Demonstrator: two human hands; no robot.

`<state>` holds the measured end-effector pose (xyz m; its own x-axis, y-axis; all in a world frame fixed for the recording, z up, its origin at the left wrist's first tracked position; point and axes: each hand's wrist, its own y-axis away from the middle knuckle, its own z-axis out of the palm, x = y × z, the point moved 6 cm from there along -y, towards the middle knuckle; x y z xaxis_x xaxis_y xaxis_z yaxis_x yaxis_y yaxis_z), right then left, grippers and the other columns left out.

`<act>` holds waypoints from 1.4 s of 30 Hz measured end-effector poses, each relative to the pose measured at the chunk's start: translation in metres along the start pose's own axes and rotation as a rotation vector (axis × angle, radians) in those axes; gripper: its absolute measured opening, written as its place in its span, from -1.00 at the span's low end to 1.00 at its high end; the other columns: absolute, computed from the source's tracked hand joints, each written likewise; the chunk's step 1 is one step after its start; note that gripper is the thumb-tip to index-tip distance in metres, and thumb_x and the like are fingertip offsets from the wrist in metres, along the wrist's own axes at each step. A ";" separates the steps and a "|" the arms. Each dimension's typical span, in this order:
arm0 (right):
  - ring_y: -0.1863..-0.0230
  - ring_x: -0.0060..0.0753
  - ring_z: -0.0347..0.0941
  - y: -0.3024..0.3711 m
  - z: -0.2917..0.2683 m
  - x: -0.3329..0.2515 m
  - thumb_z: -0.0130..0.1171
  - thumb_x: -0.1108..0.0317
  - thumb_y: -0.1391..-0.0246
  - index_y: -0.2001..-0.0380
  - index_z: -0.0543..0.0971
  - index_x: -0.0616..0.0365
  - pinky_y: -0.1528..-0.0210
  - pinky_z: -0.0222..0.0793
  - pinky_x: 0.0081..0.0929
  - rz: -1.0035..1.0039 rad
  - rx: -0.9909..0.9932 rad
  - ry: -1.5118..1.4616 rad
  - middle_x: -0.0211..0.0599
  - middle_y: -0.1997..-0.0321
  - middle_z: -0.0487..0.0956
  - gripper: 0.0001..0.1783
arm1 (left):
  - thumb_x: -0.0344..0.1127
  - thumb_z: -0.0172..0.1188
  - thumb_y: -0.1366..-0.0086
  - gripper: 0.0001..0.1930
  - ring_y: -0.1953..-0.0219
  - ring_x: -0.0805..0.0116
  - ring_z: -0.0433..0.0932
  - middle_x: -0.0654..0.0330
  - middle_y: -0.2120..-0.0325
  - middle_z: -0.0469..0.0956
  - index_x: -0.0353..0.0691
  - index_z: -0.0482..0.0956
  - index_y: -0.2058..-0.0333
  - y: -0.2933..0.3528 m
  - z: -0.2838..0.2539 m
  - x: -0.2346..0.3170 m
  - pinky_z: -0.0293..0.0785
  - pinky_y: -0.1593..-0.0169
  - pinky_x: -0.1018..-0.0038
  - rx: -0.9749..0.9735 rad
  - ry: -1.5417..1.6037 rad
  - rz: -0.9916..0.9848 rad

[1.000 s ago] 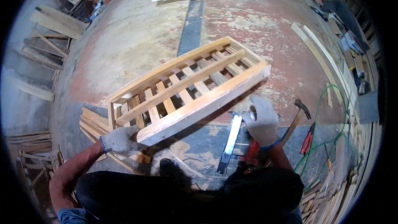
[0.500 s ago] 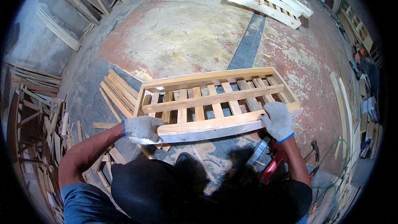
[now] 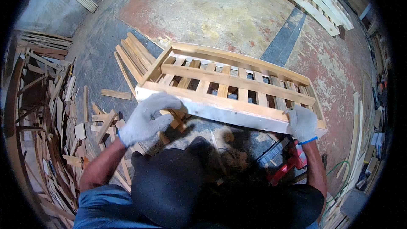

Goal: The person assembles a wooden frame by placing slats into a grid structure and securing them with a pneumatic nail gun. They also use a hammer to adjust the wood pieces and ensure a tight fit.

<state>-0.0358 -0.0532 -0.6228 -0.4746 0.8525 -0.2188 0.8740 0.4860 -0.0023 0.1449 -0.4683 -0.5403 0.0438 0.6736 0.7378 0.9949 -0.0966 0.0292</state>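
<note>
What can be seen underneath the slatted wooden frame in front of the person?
Through the gaps between the slats of the wooden frame, small patches of shadowed floor show. Whatever lies directly beneath the slats and rails is covered.

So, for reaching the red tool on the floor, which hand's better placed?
Right, probably: the red tool lies close by the right hand's wrist, though that hand grips the slatted frame. The left hand, open, is at the frame's left end, farther away.
</note>
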 end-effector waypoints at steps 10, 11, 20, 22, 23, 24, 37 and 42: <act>0.07 0.48 0.48 -0.093 -0.070 0.012 -0.27 -0.12 -0.46 0.21 0.55 0.35 -0.05 0.31 0.16 0.181 -0.202 -0.005 0.44 0.19 0.57 -0.32 | 0.00 0.17 -0.46 -0.33 -0.27 0.06 0.48 -0.15 -0.22 0.49 -0.40 0.34 -0.33 -0.034 -0.005 -0.164 0.37 -0.33 0.27 0.500 0.098 -0.474; 0.05 0.50 0.48 -0.100 -0.072 0.018 -0.28 -0.14 -0.46 0.19 0.55 0.38 -0.08 0.30 0.15 0.186 -0.184 -0.037 0.47 0.17 0.56 -0.29 | 0.02 0.18 -0.45 -0.25 -0.31 0.03 0.44 -0.20 -0.27 0.43 -0.43 0.25 -0.38 -0.047 -0.018 -0.187 0.33 -0.36 0.26 0.573 0.088 -0.443; 0.47 -0.05 0.39 -0.113 -0.078 0.025 -0.07 -0.16 -0.38 0.43 0.58 0.40 0.23 0.34 -0.09 0.334 -0.046 -0.182 0.13 0.52 0.53 -0.28 | 0.01 0.18 -0.43 -0.22 -0.32 0.06 0.43 -0.17 -0.31 0.40 -0.43 0.21 -0.41 -0.175 -0.040 -0.252 0.32 -0.35 0.30 0.556 0.322 -0.353; 0.42 0.07 0.47 -0.108 -0.086 0.019 -0.06 -0.16 -0.37 0.43 0.55 0.44 0.20 0.34 -0.03 0.347 -0.012 -0.245 0.25 0.47 0.53 -0.28 | -0.04 0.18 -0.41 -0.24 -0.23 0.08 0.51 -0.16 -0.25 0.47 -0.46 0.24 -0.39 -0.180 -0.027 -0.247 0.38 -0.28 0.33 0.483 0.390 -0.428; 0.39 0.13 0.51 -0.108 -0.088 0.017 -0.05 -0.16 -0.36 0.42 0.54 0.45 0.19 0.34 0.01 0.353 0.006 -0.279 0.30 0.44 0.52 -0.28 | -0.04 0.18 -0.40 -0.24 -0.22 0.08 0.51 -0.15 -0.24 0.48 -0.46 0.24 -0.39 -0.183 -0.022 -0.259 0.38 -0.28 0.33 0.512 0.388 -0.406; 0.39 0.11 0.52 -0.108 -0.089 0.018 -0.05 -0.14 -0.36 0.41 0.55 0.43 0.19 0.35 -0.02 0.349 0.009 -0.276 0.28 0.43 0.54 -0.30 | -0.04 0.19 -0.39 -0.24 -0.21 0.08 0.52 -0.14 -0.22 0.50 -0.47 0.24 -0.38 -0.184 -0.015 -0.261 0.39 -0.28 0.33 0.542 0.386 -0.391; 0.01 0.19 0.57 -0.049 -0.121 0.113 -0.02 -0.06 -0.37 0.14 0.66 0.15 -0.04 0.45 -0.06 0.461 0.471 -0.023 0.12 0.06 0.65 -0.51 | -0.14 0.16 -0.50 -0.47 -0.25 0.10 0.50 -0.07 -0.17 0.55 -0.40 0.42 -0.28 -0.177 0.080 -0.149 0.38 -0.33 0.26 0.476 0.300 -0.163; 0.12 -0.06 0.60 0.076 -0.088 0.182 -0.12 0.12 -0.46 0.21 0.64 0.20 0.00 0.46 -0.16 0.637 0.732 -0.293 0.00 0.17 0.66 -0.56 | -0.07 0.14 -0.51 -0.38 -0.40 0.04 0.31 -0.13 -0.34 0.37 -0.44 0.34 -0.34 -0.181 0.078 -0.173 0.15 -0.45 0.20 0.392 0.047 -0.199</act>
<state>-0.0651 0.1561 -0.5773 0.0603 0.7836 -0.6183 0.8515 -0.3636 -0.3779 -0.0355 -0.5108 -0.7259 -0.1469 0.6162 0.7738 0.9432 0.3229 -0.0781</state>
